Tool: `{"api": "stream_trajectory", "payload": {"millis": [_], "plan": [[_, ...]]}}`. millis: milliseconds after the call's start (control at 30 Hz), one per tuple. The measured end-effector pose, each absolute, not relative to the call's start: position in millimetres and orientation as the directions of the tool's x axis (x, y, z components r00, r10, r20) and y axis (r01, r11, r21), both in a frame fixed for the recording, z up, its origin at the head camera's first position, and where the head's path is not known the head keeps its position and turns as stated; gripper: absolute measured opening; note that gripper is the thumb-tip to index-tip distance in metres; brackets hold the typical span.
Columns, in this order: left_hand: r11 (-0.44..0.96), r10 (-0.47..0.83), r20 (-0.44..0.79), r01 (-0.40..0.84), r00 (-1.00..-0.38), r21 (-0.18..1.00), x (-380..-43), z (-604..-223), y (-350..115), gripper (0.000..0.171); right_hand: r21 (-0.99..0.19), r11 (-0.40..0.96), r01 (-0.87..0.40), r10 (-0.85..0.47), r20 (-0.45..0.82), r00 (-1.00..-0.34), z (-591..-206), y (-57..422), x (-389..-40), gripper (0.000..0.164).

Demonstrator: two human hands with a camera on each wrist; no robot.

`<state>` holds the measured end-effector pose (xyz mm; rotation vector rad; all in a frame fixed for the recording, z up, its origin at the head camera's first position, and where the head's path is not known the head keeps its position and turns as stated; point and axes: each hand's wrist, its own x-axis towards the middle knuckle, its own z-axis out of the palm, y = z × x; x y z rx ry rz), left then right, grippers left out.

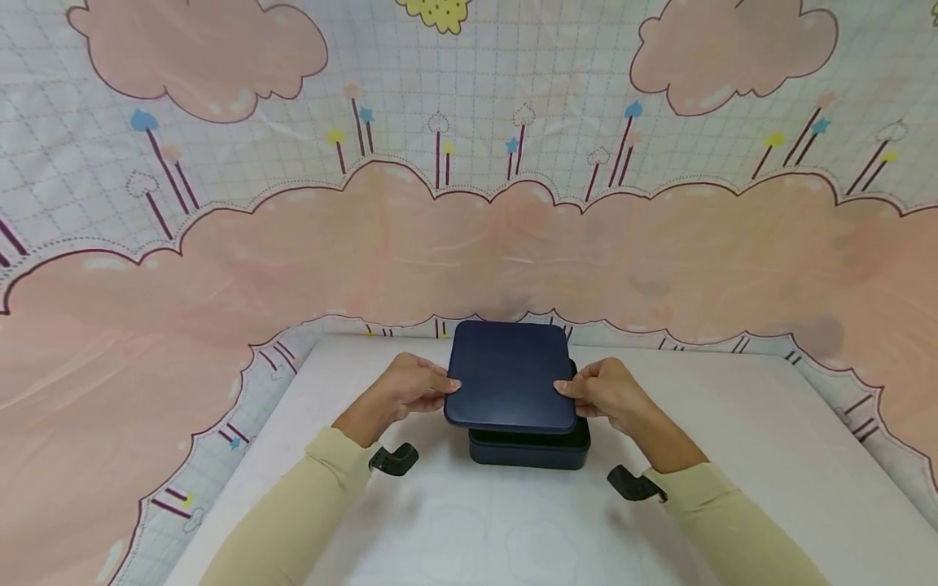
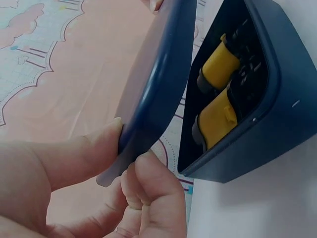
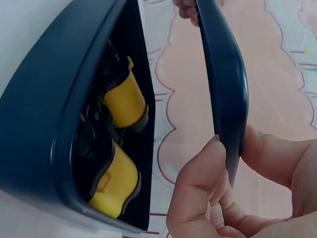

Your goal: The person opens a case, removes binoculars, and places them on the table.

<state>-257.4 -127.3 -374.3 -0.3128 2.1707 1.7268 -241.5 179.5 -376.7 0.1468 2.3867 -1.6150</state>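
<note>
A dark blue lid [image 1: 509, 374] is held above a matching box [image 1: 528, 449] on the white table. My left hand [image 1: 414, 387] pinches the lid's left edge, thumb on top and fingers underneath. On the opposite edge my right hand [image 1: 604, 393] pinches it the same way. The wrist views show a gap between lid and box. Inside the box lie black and yellow binoculars, with one yellow barrel [image 2: 220, 69] and a second yellow barrel [image 3: 116, 183] side by side. From the head view the lid hides them.
The white table [image 1: 740, 423] carries the box near its far edge. Behind it hangs a patterned cloth [image 1: 586, 252] with pink clouds, which also runs down both sides. Black wrist cameras [image 1: 396, 460] sit at the cuffs of the sleeves.
</note>
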Motion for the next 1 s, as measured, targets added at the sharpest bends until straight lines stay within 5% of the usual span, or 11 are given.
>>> {"api": "stream_trajectory", "payload": {"millis": [1000], "plan": [[0.257,-0.013,-0.377,-0.367,-0.926,0.894,-246,-359,-172,0.039,-0.94,0.278,0.196,-0.164,-0.247,-0.955,-374,142,-255,0.022]]}}
